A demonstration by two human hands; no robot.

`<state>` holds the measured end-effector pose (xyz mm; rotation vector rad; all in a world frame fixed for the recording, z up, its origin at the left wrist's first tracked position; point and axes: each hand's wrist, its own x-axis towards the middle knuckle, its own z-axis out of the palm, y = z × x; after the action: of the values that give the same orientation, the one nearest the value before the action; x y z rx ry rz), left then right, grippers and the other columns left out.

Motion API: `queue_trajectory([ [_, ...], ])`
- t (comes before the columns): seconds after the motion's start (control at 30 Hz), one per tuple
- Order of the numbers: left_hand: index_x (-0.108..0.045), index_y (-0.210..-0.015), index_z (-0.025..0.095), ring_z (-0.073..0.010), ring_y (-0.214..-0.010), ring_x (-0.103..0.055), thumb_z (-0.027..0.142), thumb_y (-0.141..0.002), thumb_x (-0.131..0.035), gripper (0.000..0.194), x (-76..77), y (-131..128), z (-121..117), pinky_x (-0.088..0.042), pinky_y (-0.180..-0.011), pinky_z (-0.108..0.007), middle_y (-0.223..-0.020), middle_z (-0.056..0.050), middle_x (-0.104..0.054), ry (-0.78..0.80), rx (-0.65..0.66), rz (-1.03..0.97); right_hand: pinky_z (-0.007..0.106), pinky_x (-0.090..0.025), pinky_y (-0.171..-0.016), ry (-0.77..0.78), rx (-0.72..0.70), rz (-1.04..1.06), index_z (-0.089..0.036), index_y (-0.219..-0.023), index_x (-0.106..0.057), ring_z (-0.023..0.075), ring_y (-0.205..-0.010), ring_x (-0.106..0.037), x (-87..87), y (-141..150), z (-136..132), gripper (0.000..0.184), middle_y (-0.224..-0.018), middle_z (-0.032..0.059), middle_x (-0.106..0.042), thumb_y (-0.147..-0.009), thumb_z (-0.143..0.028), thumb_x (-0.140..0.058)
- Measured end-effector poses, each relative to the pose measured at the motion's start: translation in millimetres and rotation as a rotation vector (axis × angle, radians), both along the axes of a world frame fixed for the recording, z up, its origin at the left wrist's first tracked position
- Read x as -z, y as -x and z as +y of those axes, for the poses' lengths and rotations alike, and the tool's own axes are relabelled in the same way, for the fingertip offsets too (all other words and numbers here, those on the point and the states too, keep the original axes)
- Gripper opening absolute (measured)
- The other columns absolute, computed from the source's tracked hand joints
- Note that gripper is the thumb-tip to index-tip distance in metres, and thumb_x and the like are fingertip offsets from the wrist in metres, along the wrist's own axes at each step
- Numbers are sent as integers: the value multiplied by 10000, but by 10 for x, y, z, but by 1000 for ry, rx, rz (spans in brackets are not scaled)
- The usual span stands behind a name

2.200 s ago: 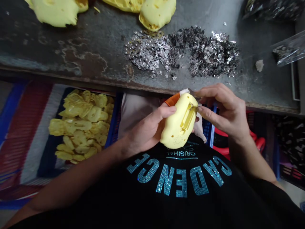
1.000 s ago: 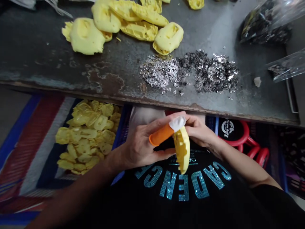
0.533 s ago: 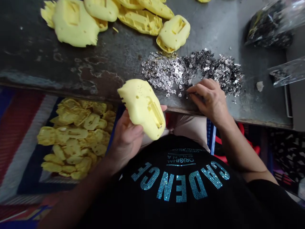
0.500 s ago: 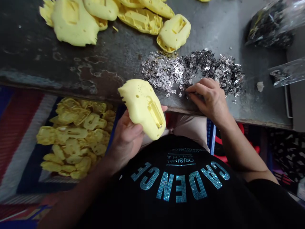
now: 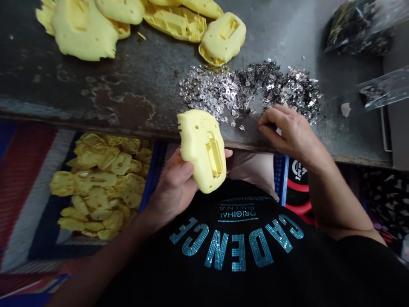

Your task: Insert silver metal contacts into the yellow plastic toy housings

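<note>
The left hand cradles a yellow plastic casing over the front edge of the table, while the right hand, fingers curled, any hold unclear, rests just below a heap of small metal pieces.

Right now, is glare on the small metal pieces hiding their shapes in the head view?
Head view: the metal pieces glint with bright specks, so single shapes look soft, though the pile reads clearly; the yellow plastic shell in the left hand is evenly lit, without glare.

Yellow plastic casings, cropped at top
</note>
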<state>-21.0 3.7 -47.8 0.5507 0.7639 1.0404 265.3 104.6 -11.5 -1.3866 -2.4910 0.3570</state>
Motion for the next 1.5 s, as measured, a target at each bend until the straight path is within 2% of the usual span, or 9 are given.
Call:
queue_trajectory([
  [0.2, -760, -1519, 236, -374, -1357, -782, 534, -1004, -640, 607, -109, -135, 11, -669, -1055, -421, -1393, -72, -880, 32, 45, -36, 407, -417, -838, 56, 89, -67, -228, -992, -766, 279, -934, -727, 22, -194, -97, 119, -1010, 86, -831, -1026, -250, -654],
  [0.37, -730, -1588, 258, -352, -1243, -834, 588, -1037, -626, 651, -112, -190, 12, -609, -615, -275, -1353, -76, -895, 56, 56, -130, 459, -441, -936, -112, 222, 37, -259, -1130, -801, 306, -1046, -738, 85, -228, -268, 240, -1092, 85, -839, -1123, -283, -562],
  [0.6, -627, -1696, 184, -307, -963, -864, 637, -989, -684, 841, -102, -243, 66, -543, -506, -252, -1201, -111, -921, 65, 137, -127, 510, -487, -959, -135, 186, -35, -259, -1123, -793, 348, -1116, -708, 258, -161, -346, 150, -1109, 95, -795, -1110, -333, -663],
  [0.7, -664, -1620, 155, -299, -885, -871, 619, -944, -763, 826, -88, -269, 93, -558, -470, -251, -1156, -144, -915, 68, 180, -145, 480, -526, -914, -157, 141, 99, -271, -1094, -805, 306, -1029, -742, 155, -113, -402, 134, -1041, 67, -805, -1118, -305, -677],
  [0.83, -722, -1476, 142, -331, -878, -884, 593, -910, -801, 728, -59, -284, 108, -651, -514, -297, -1148, -168, -903, 81, 300, -217, 416, -606, -869, -28, -47, 475, -293, -1106, -826, 242, -935, -803, -180, -47, -585, 67, -1035, 25, -862, -1108, -341, -779],
  [0.93, -744, -1395, 165, -344, -898, -897, 595, -913, -809, 649, -57, -289, 97, -707, -572, -339, -1151, -155, -905, 93, 373, -272, 392, -639, -878, 43, -138, 605, -304, -1105, -835, 222, -934, -823, -386, -5, -677, 30, -1029, 3, -871, -1089, -293, -813],
  [1.13, -754, -1320, 200, -325, -819, -899, 652, -953, -772, 583, -128, -332, 41, -644, -478, -268, -1009, -119, -896, 110, 464, -293, 380, -652, -866, -32, -218, 419, -284, -1144, -817, 227, -997, -819, -510, 23, -679, 124, -1088, 32, -849, -1152, -358, -717],
  [1.27, -744, -1294, 189, -313, -818, -894, 651, -950, -792, 578, -188, -366, 9, -609, -445, -237, -1049, -139, -898, 101, 515, -281, 397, -653, -891, -73, -248, 282, -274, -1165, -808, 244, -1043, -795, -546, 22, -708, 175, -1113, 56, -827, -1184, -328, -643],
  [1.5, -725, -1295, 195, -306, -788, -883, 670, -952, -795, 590, -243, -412, -60, -573, -418, -220, -1001, -130, -885, 79, 514, -251, 428, -646, -949, -150, -272, 192, -276, -1188, -798, 246, -1023, -770, -586, 1, -802, 199, -1099, 52, -801, -1200, -337, -609],
])
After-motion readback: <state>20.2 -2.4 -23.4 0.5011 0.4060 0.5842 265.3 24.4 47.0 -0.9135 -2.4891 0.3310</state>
